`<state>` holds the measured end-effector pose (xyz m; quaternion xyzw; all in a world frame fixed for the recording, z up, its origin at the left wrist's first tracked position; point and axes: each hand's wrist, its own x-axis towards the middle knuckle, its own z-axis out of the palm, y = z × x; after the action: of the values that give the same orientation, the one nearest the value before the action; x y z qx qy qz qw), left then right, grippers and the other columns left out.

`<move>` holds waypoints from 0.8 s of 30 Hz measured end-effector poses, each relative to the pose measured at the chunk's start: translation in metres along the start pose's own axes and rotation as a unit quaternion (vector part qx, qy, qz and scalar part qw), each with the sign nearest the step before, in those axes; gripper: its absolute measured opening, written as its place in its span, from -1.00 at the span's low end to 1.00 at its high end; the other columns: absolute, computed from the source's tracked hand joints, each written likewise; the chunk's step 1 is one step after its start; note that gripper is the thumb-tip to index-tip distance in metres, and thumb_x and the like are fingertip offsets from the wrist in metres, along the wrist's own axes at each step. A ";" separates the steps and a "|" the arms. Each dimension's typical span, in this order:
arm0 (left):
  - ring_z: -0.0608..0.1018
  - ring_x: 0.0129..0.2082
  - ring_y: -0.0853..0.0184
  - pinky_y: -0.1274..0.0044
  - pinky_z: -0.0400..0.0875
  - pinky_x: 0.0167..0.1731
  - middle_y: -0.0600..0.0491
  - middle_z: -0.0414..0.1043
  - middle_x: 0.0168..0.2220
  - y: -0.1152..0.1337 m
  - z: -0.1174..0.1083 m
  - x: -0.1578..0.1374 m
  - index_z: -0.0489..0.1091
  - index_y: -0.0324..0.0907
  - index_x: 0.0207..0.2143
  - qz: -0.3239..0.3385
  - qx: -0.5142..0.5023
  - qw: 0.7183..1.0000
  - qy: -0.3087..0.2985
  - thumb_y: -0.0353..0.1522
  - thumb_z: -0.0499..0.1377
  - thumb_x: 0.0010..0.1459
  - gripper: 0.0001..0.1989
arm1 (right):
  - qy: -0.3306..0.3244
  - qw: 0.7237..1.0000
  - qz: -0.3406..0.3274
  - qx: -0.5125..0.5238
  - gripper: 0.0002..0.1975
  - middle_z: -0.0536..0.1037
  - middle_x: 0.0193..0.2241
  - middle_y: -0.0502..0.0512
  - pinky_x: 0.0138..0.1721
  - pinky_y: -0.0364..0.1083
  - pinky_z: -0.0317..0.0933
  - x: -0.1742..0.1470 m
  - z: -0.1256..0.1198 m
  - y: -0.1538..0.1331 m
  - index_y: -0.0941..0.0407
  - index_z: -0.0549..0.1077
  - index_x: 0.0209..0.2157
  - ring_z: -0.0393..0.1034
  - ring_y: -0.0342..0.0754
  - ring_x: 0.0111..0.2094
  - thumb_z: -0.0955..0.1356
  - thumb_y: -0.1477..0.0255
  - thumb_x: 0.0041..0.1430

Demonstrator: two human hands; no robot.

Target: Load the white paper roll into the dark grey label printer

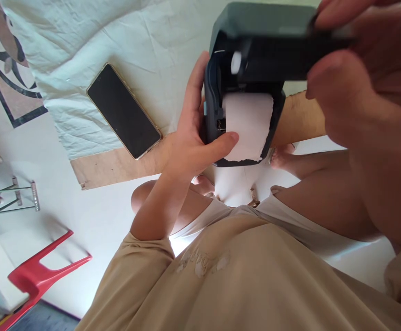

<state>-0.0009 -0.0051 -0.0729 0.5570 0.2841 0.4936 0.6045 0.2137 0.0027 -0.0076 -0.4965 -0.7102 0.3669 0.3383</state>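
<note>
Printer (245,69), a small dark one with its lid swung open and a roll of pale paper (248,126) seated in its bay, is the thing in hand, held up over the person's lap; nearest the camera, just right of the printer, the right hand (352,92) is blurred and large, its fingers curled round the raised lid, pinching it from the right; the left hand (197,133) cups the printer's left side, fingers up the casing, thumb laid across the front onto the torn edge of the paper; to my eye the step is seating the roll and feeding its loose end; the next move would call for a straight, flat paper edge lined up under the lid before it closes, with the thumb clear; beyond and left of the printer, a black phone (124,111) lies face up on a white cloth (100,41) spread over the floor.
</note>
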 end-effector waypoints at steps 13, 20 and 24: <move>0.43 0.05 0.60 0.79 0.43 -0.01 0.14 0.27 0.11 0.036 0.015 -0.002 0.14 0.10 0.10 -0.113 -0.048 0.989 0.081 -0.12 0.29 -0.13 -0.29 | -0.225 0.968 -0.105 -0.045 -0.21 0.12 0.06 0.00 -0.31 -0.79 0.04 0.013 0.014 0.011 0.00 -0.37 0.23 0.05 -0.88 -0.22 0.10 0.02 0.07; 0.48 -0.04 0.55 0.74 0.50 -0.11 0.11 0.32 0.04 0.020 0.006 -0.001 0.17 0.07 0.07 -0.098 -0.044 0.992 0.068 -0.10 0.28 -0.14 -0.31 | -0.238 0.969 -0.065 -0.020 -0.14 0.21 -0.03 -0.03 -0.38 -0.74 -0.01 0.020 0.016 0.013 0.05 -0.34 0.22 0.04 -0.85 -0.35 0.12 -0.05 0.02; 0.49 -0.02 0.48 0.69 0.54 -0.09 0.12 0.35 0.03 0.009 -0.001 0.001 0.20 0.11 0.07 -0.080 -0.040 0.994 0.054 -0.05 0.30 -0.20 -0.27 | -0.245 0.967 -0.069 -0.029 -0.14 0.21 -0.04 -0.06 -0.36 -0.78 -0.04 0.019 0.016 0.013 0.04 -0.36 0.22 0.04 -0.86 -0.34 0.12 -0.03 0.02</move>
<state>-0.0045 -0.0049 -0.0641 0.4801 0.3400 0.4838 0.6480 0.2009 0.0216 -0.0250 -0.3506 -0.8143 0.4327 0.1640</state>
